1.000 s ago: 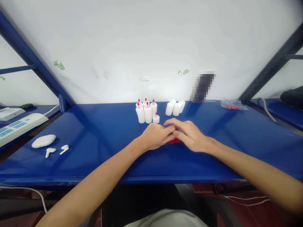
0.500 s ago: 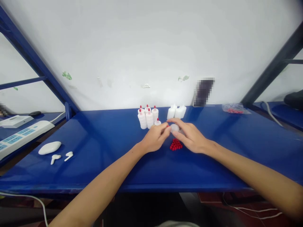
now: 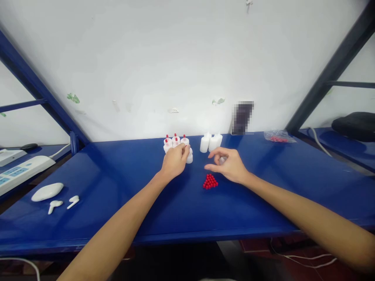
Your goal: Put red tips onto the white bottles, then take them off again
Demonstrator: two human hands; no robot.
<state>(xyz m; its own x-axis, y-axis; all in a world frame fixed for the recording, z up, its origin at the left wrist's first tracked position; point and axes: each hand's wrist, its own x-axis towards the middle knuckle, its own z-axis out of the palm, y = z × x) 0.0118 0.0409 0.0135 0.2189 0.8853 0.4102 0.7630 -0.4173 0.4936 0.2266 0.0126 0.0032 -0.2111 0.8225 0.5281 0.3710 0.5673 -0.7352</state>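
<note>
My left hand (image 3: 175, 160) is closed around the top of a white plastic bottle (image 3: 190, 157) at the right front of a bottle cluster. Its fingers hide the bottle's tip. The white squeeze bottles with red tips (image 3: 184, 141) stand close together behind and beside this hand. My right hand (image 3: 228, 164) is raised over the table, thumb and index finger apart. Its other fingers curl around a small whitish thing (image 3: 222, 160), mostly hidden and too small to name. Just below that hand lies a tight, triangular group of small red caps (image 3: 210, 182).
Several white bottles without red tips (image 3: 211, 143) stand near the wall on the blue table (image 3: 117, 203). At right is a clear bag with red pieces (image 3: 279, 137). A white earbud case (image 3: 47, 192), two earbuds (image 3: 55, 206) and a power strip (image 3: 26, 171) are at left.
My left hand has moved left, away from my right hand, to the bottle cluster with the bottle. My right thumb and index finger have let go of it. The view has shifted slightly.
</note>
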